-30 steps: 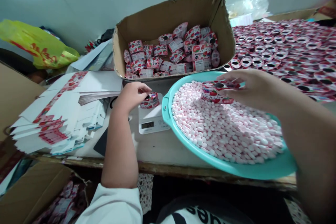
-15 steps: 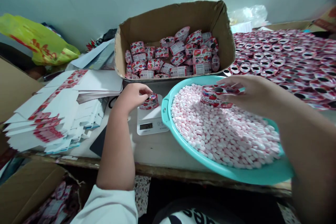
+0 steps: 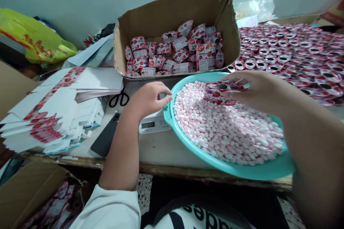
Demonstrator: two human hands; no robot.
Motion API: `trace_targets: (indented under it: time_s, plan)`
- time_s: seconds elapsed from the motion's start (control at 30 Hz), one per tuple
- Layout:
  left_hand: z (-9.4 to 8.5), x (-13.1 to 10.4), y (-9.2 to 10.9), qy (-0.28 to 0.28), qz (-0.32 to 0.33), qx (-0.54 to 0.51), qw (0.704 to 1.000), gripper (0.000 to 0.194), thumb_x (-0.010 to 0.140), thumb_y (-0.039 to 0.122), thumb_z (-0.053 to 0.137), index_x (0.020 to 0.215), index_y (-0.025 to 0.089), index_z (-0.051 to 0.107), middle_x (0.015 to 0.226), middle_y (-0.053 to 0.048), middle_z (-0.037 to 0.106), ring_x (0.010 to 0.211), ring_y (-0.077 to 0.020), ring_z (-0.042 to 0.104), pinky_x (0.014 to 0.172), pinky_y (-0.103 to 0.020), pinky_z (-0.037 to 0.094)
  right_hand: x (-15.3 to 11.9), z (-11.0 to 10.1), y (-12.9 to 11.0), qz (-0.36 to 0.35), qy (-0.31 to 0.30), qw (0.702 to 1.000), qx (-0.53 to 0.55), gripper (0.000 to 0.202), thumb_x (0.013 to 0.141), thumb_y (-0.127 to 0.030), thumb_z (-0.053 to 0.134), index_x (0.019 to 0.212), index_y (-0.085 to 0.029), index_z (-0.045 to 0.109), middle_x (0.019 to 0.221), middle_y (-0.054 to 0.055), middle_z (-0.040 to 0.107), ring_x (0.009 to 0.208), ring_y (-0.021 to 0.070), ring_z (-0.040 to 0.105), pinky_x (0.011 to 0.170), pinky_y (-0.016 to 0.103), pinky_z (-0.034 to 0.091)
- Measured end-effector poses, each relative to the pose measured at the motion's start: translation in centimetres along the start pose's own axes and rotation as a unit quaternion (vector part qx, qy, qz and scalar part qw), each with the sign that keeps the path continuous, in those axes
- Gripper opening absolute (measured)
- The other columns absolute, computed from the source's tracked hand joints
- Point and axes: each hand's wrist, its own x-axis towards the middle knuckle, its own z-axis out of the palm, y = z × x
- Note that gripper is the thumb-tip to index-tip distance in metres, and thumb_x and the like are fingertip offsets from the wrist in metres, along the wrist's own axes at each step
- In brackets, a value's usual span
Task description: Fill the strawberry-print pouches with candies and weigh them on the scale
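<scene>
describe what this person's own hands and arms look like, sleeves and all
Both the left hand and right hand are bare, with no gloves, rings or watch showing. A white short sleeve leaves the left forearm uncovered; the right sleeve is out of view. The shirt front carries dark lettering on white.

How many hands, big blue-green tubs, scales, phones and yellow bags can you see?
Hands: 2, the left hand and the right hand
Blue-green tub: 1
White scale: 1
Dark phone: 1
Yellow bag: 1
Total: 6
</scene>
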Motion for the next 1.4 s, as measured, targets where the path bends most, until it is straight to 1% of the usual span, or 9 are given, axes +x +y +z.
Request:
trace_targets:
  time_s: [0.3,0.47,0.63,0.8,0.9,1.0,1.13,1.23,1.4]
  plan:
    - [0.2,0.0,-0.4,-0.009,-0.016,0.042,0.999,0.024,0.087,0.035,0.061,0.098,0.019,0.075,0.102,-0.006,0.070,0.085,-0.0182,0.064,0.083,-0.030,0.048,-0.1,-0.2,-0.3,-0.018,-0.009,1.000,-0.004,0.040,0.077,-0.039,0.067,0.114,-0.025,0.071,0.108,0.007,0.071,0.091,0.0237,0.064,0.073,0.034,0.047]
    - [-0.2,0.0,-0.8,-0.001,-0.041,0.080,0.996,0.024,0.086,0.033,0.060,0.099,0.019,0.074,0.105,-0.006,0.070,0.095,-0.0208,0.064,0.086,-0.032,0.048,-0.3,-0.4,-0.4,0.004,-0.017,1.000,0.004,0.042,0.078,-0.038,0.068,0.118,-0.024,0.069,0.104,0.007,0.071,0.082,0.0219,0.063,0.068,0.033,0.046]
    - [-0.8,-0.3,-2.0,0.010,-0.085,0.097,0.992,0.025,0.085,0.035,0.061,0.101,0.020,0.073,0.110,-0.007,0.069,0.101,-0.0232,0.064,0.093,-0.034,0.047,-0.3,-0.4,-0.1,-0.023,-0.017,1.000,-0.005,0.044,0.078,-0.040,0.067,0.119,-0.024,0.070,0.109,0.008,0.070,0.093,0.0241,0.063,0.075,0.034,0.046]
    - [-1.0,-0.4,-2.5,0.010,-0.110,0.101,0.989,0.026,0.084,0.036,0.062,0.101,0.020,0.073,0.110,-0.007,0.069,0.102,-0.0239,0.063,0.092,-0.035,0.047,-0.1,-0.3,0.0,-0.019,-0.016,1.000,0.008,0.044,0.077,-0.041,0.066,0.118,-0.024,0.069,0.108,0.008,0.070,0.091,0.0241,0.064,0.071,0.034,0.046]
    - [-0.6,-0.2,-1.5,0.016,-0.074,0.079,0.994,0.025,0.086,0.037,0.061,0.100,0.019,0.074,0.107,-0.007,0.070,0.099,-0.0224,0.064,0.089,-0.033,0.048,-0.1,-0.3,-0.1,-0.013,-0.027,1.000,0.001,0.044,0.078,-0.042,0.065,0.119,-0.025,0.069,0.109,0.008,0.069,0.087,0.0234,0.064,0.069,0.034,0.047]
    - [0.6,0.1,0.5,-0.016,-0.009,0.049,0.999,0.027,0.090,0.037,0.057,0.096,0.019,0.076,0.101,-0.006,0.069,0.091,-0.0196,0.063,0.080,-0.031,0.047,0.0,-0.3,0.1,-0.016,-0.027,0.999,-0.006,0.043,0.080,-0.043,0.065,0.119,-0.025,0.069,0.111,0.008,0.069,0.087,0.0226,0.064,0.070,0.034,0.047]
    - [2.5,0.4,2.6,-0.059,0.054,0.113,0.990,0.029,0.091,0.037,0.057,0.086,0.019,0.079,0.090,-0.009,0.068,0.091,-0.0233,0.057,0.081,-0.036,0.045,0.2,0.0,0.8,-0.030,-0.022,0.999,0.002,0.041,0.080,-0.041,0.065,0.119,-0.025,0.068,0.110,0.007,0.069,0.089,0.0219,0.063,0.072,0.034,0.047]
    - [3.0,0.4,3.0,-0.068,0.059,0.134,0.987,0.029,0.090,0.038,0.058,0.084,0.019,0.079,0.088,-0.009,0.068,0.088,-0.0243,0.055,0.081,-0.038,0.045,0.0,-0.1,0.5,-0.034,-0.020,0.999,0.000,0.041,0.082,-0.039,0.064,0.120,-0.025,0.068,0.108,0.007,0.070,0.084,0.0205,0.063,0.070,0.032,0.047]
    - [2.3,0.2,3.2,-0.099,0.027,0.099,0.990,0.024,0.088,0.035,0.060,0.087,0.021,0.079,0.089,-0.007,0.071,0.086,-0.0228,0.060,0.079,-0.036,0.046,-0.6,-0.8,-1.1,0.015,-0.037,0.999,0.002,0.040,0.083,-0.037,0.064,0.120,-0.023,0.068,0.109,0.008,0.070,0.067,0.0164,0.059,0.058,0.030,0.043]
